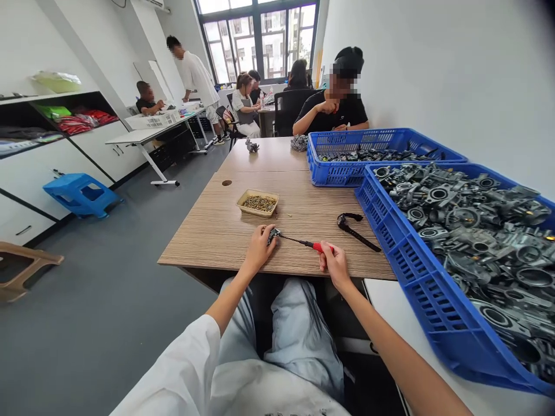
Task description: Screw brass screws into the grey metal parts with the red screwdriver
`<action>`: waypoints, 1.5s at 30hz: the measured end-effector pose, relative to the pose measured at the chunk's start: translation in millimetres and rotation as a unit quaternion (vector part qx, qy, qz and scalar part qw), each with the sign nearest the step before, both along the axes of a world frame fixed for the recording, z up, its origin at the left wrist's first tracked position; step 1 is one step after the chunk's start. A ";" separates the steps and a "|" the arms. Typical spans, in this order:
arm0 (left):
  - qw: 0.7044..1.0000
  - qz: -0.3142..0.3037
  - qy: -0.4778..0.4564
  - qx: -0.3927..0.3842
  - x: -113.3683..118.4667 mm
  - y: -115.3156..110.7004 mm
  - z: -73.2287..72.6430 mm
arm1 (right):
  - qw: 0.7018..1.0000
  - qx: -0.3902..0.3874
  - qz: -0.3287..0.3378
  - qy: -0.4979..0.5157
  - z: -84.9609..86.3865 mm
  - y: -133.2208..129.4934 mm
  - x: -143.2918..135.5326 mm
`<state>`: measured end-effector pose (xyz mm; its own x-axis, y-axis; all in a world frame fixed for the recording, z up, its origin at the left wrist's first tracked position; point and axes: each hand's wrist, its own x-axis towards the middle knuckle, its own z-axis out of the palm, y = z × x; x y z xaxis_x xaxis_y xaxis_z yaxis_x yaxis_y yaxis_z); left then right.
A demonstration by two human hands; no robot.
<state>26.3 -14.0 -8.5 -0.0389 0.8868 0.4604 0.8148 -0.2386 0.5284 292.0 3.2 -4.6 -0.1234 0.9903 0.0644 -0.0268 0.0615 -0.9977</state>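
Near the front edge of the wooden table [212, 231], my left hand [260, 247] is closed round a small grey metal part [274, 234], which looks like a cast carburetor body. My right hand [336, 264] grips the red handle of a screwdriver [318, 247]. Its dark shaft points left, and the tip meets the metal part; the exact contact is too small to make out. Just beyond my left hand stands a beige tray [239, 209] holding many small brass-coloured pieces. One loose brass piece [289, 215] lies beside it.
A black wristwatch [351, 224] lies right of my hands. Two blue crates [416, 300] heaped with grey metal castings [468, 231] line the right side. Another casting [252, 145] and a metal pile [299, 143] sit at the far end, where a person in black sits. A blue stool [82, 190] stands left.
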 end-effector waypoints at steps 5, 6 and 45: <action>1.000 0.015 0.006 0.000 0.4 -1.2 0.3 | 1.000 0.013 0.016 -0.022 5.4 -7.0 0.1; 1.000 0.018 0.007 0.001 0.5 -1.4 0.5 | 0.999 0.022 0.014 -0.019 6.1 -9.3 -0.4; 0.994 0.092 0.058 -0.010 4.3 -4.4 6.5 | 0.949 0.223 -0.025 -0.224 -9.7 -24.8 -1.3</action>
